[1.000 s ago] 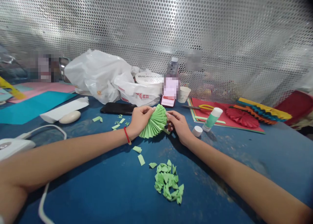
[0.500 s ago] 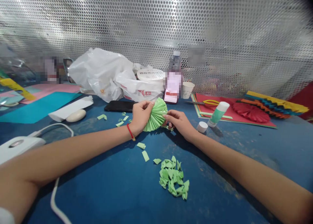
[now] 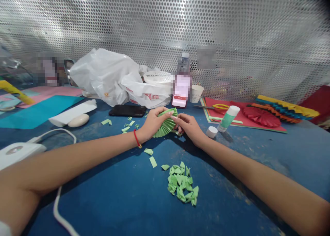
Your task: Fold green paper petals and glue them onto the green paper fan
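Two bare hands work close together above a scuffed dark blue table. The left hand has a thin red string bracelet at its wrist. It squeezes a green folded paper fan between its thumb and fingers, so the fan is held tight. The fan looks like a half circle with lots of small pleats, and it sits between the two hands, just above the table. The right hand curls in at the fan's right edge, and its fingertips touch the paper. You cannot tell if those fingers are gripping the fan or just resting on it.

Below the hands lies a messy heap of small green paper triangles. Two little green paper strips lie between that heap and the left wrist. Tiny green paper scraps are scattered to the left of the fan. Just past them is a flat black phone, and behind the phone is a crumpled white plastic bag.

Off to the right, a white glue stick with a green label leans near its round white cap. Scissors with yellow handles and a round red paper fan lie on a flat red paper sheet. Behind everything stands a shiny silver metal wall full of little holes.
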`<state>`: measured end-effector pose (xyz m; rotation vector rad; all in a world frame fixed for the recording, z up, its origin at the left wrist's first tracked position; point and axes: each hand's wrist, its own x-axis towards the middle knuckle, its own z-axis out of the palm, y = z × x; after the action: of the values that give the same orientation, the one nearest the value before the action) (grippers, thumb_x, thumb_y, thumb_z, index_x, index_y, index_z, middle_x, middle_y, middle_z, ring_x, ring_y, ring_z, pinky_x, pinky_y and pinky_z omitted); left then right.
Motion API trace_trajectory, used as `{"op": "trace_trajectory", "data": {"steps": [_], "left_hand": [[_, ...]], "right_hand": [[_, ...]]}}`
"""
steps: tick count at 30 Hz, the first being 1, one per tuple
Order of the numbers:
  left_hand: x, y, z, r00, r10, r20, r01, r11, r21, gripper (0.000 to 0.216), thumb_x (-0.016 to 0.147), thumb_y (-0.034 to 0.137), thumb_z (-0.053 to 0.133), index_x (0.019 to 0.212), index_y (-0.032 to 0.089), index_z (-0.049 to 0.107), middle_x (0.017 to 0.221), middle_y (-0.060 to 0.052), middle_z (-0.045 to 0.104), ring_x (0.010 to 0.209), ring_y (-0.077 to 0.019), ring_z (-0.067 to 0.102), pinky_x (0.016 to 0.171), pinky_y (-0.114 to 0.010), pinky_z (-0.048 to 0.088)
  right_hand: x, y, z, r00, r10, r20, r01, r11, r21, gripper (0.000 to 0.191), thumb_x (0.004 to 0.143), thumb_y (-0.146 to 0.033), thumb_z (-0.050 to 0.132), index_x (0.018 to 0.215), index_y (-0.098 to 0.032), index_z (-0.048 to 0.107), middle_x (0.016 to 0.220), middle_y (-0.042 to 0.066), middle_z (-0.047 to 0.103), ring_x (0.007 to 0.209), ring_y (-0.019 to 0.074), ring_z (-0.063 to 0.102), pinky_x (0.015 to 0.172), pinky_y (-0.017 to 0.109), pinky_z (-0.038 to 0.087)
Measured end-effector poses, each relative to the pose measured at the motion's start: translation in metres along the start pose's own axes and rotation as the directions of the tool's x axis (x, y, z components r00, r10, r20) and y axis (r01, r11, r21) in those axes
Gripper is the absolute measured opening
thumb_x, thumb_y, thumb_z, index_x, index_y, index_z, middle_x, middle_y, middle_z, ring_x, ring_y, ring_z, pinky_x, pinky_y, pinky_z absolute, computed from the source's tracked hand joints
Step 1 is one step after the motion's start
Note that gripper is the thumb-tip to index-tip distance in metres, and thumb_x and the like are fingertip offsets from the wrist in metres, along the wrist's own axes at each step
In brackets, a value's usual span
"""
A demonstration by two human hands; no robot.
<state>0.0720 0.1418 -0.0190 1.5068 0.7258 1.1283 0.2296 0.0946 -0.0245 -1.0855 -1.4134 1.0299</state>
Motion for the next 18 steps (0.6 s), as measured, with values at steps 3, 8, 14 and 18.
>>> {"op": "trace_trajectory", "data": {"steps": [3,8,14,18], "left_hand": [[-0.0004,-0.0002,-0.0005,0.998,-0.02,0.053,0.021,0.999,-0.026,0.032,0.073,0.045,0.078,0.081,0.015,0.068,0.068,-0.001,0.068,0.06,-0.015,0.064,0.056,-0.025,0.052],[0.001,0.0001,0.0006,0.995,-0.055,0.078,0.062,0.994,-0.086,0.033,0.076,0.047,0.076,0.08,0.017,0.063,0.064,0.0,0.067,0.056,-0.0151,0.065,0.054,-0.025,0.054],[0.0013,0.0005,0.0029,0.992,-0.075,0.099,0.088,0.987,-0.134,0.035,0.076,0.047,0.077,0.083,0.018,0.059,0.067,0.0,0.067,0.057,-0.015,0.066,0.054,-0.026,0.055],[0.001,-0.0004,0.0036,0.996,-0.064,0.056,0.072,0.986,-0.153,0.034,0.079,0.047,0.076,0.084,0.018,0.059,0.071,0.0,0.067,0.059,-0.0139,0.065,0.057,-0.026,0.056]], "right_hand": [[0.0009,0.002,-0.0007,0.999,0.0,-0.046,0.0,1.0,0.002,0.041,0.078,-0.058,0.066,0.072,-0.019,0.059,0.058,-0.003,0.059,0.044,0.0078,0.043,0.041,0.02,0.031],[0.0011,0.0037,-0.0016,0.997,0.025,-0.069,-0.023,0.999,0.028,0.035,0.077,-0.053,0.069,0.089,-0.022,0.058,0.06,-0.004,0.061,0.046,0.0089,0.046,0.042,0.02,0.029],[0.0001,0.0029,-0.002,0.997,-0.005,-0.083,0.011,0.997,0.079,0.032,0.078,-0.048,0.071,0.092,-0.024,0.056,0.059,-0.006,0.059,0.052,0.0116,0.054,0.044,0.02,0.03],[-0.0006,0.0018,-0.0021,0.998,-0.023,-0.064,0.027,0.997,0.07,0.028,0.079,-0.046,0.07,0.088,-0.024,0.055,0.06,-0.005,0.058,0.053,0.0115,0.054,0.043,0.02,0.029]]}}
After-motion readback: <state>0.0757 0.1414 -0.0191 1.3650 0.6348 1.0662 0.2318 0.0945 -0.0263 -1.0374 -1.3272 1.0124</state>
